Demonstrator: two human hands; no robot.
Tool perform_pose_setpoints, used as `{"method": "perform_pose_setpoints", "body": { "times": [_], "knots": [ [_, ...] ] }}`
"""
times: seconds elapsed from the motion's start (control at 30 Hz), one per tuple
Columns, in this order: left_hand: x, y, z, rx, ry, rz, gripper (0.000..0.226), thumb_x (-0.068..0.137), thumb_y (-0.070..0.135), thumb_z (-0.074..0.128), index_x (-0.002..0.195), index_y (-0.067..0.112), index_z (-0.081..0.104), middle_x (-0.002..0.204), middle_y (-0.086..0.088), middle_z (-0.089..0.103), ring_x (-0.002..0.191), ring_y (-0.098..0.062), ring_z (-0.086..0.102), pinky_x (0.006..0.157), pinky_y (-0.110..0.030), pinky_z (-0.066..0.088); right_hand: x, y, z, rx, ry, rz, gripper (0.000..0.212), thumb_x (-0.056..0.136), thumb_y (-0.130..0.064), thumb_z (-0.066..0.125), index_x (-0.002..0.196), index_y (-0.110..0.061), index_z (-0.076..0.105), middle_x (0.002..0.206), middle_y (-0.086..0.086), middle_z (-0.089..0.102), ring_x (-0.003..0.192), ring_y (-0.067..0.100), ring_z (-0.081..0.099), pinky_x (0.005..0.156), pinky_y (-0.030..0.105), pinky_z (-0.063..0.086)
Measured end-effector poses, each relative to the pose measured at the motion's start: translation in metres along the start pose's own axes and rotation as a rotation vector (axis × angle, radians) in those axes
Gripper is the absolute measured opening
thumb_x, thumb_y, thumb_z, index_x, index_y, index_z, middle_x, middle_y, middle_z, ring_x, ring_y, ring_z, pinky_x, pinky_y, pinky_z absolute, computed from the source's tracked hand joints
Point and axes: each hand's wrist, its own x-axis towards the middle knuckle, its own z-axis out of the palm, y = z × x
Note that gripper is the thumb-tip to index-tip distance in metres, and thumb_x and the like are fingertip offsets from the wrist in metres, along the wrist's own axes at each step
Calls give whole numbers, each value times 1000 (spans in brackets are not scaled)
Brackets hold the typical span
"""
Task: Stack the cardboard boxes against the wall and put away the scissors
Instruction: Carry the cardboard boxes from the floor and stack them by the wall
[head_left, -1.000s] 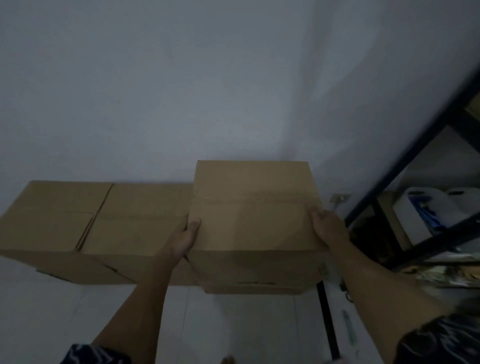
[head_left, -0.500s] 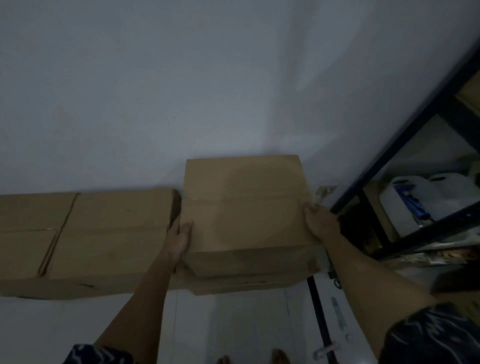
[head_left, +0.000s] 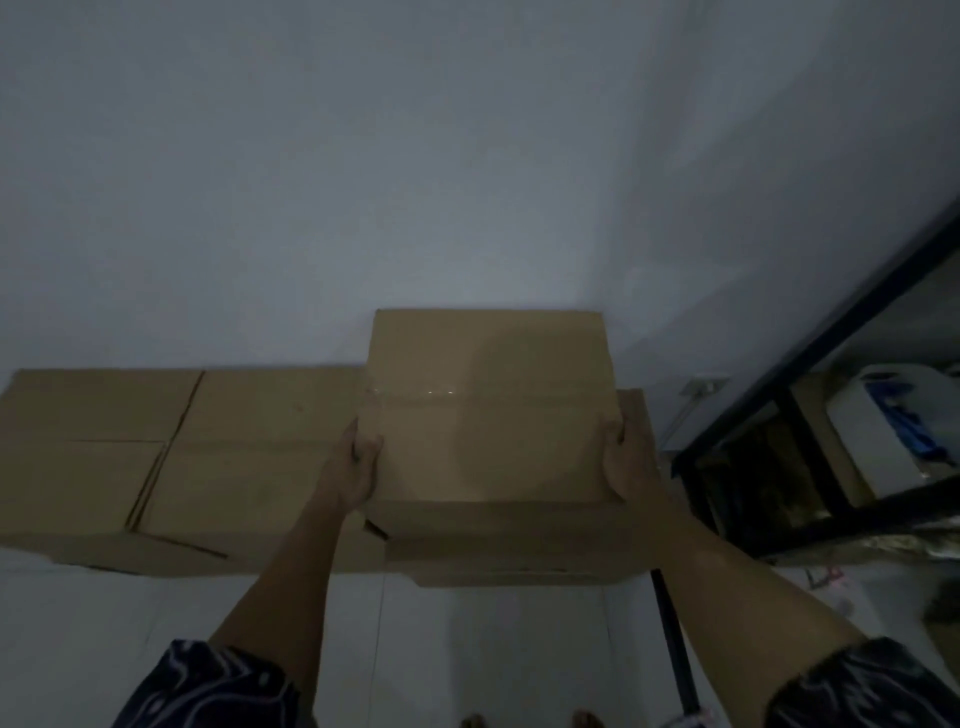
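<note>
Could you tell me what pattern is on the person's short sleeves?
Dark fabric with pale, wavy streaks on both short sleeves, clearest in the head view.

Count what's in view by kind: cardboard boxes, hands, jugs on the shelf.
Cardboard boxes: 4, namely the held box, the box beneath it and two in the row to the left.
Hands: 2, left hand, right hand.
White jugs: at least 1.
Total: 7.

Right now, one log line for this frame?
phase: stacking | left hand: on top box left side | right hand: on right side | under it: lower box | scissors: not visible
</note>
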Motion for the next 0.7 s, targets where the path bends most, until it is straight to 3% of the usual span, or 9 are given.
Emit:
{"method": "perform_pose_setpoints", "body": {
  "times": [0.1, 0.17, 0.27, 0.37, 0.47, 0.63, 0.7],
  "knots": [
    [0, 4, 0, 87, -15, -85, 59, 97, 40, 45, 146, 8, 36, 139, -19, 52, 123, -37, 52, 100, -40, 42, 0, 1, -5, -46, -59, 37, 60, 106, -45, 22, 156, -12, 24, 159, 17, 29, 142, 38, 33, 115, 48, 30],
    [-9, 17, 2, 217, 89, -118, 59, 97, 33, 47, 147, 6, 34, 141, -23, 47, 123, -43, 49, 100, -45, 41, -3, 1, -11, -96, -71, 34, 59, 106, -46, 27, 157, -17, 21, 158, 17, 30, 135, 41, 41, 105, 47, 40],
    [-29, 49, 5, 414, 223, 52, 59, 84, 35, 41, 137, 8, 49, 131, -21, 52, 113, -44, 51, 95, -49, 41, -24, -2, -30, -193, -19, 10, 54, 106, -41, 29, 155, -19, 25, 153, 17, 36, 129, 41, 45, 103, 49, 42],
    [-42, 92, 18, 481, -18, 239, 65, 79, 47, 29, 130, 16, 57, 125, -16, 58, 113, -39, 53, 96, -45, 41, -51, 3, -67, -259, 28, 0, 55, 105, -47, 31, 155, -24, 24, 153, 19, 33, 136, 42, 35, 112, 52, 31],
    [-54, 142, 45, 574, -334, 363, 47, 91, 39, 43, 135, 22, 51, 129, -9, 59, 119, -33, 53, 100, -38, 42, -74, 18, -116, -335, 68, 5, 62, 101, -57, 32, 155, -28, 22, 156, 18, 30, 139, 40, 31, 114, 52, 28],
    [-88, 233, 111, 566, -523, 484, 49, 98, 29, 49, 144, 15, 40, 138, -14, 53, 125, -31, 51, 102, -36, 40, -106, 62, -208, -428, 50, 46, 67, 99, -62, 32, 157, -29, 20, 160, 15, 25, 144, 38, 26, 116, 50, 25],
    [-116, 269, 144, 562, -564, 524, 52, 100, 27, 47, 147, 9, 36, 147, -16, 44, 132, -31, 45, 104, -28, 38, -124, 91, -246, -414, 69, 70, 70, 97, -66, 29, 157, -30, 19, 161, 14, 24, 143, 39, 27, 116, 51, 27]
  ]
}}
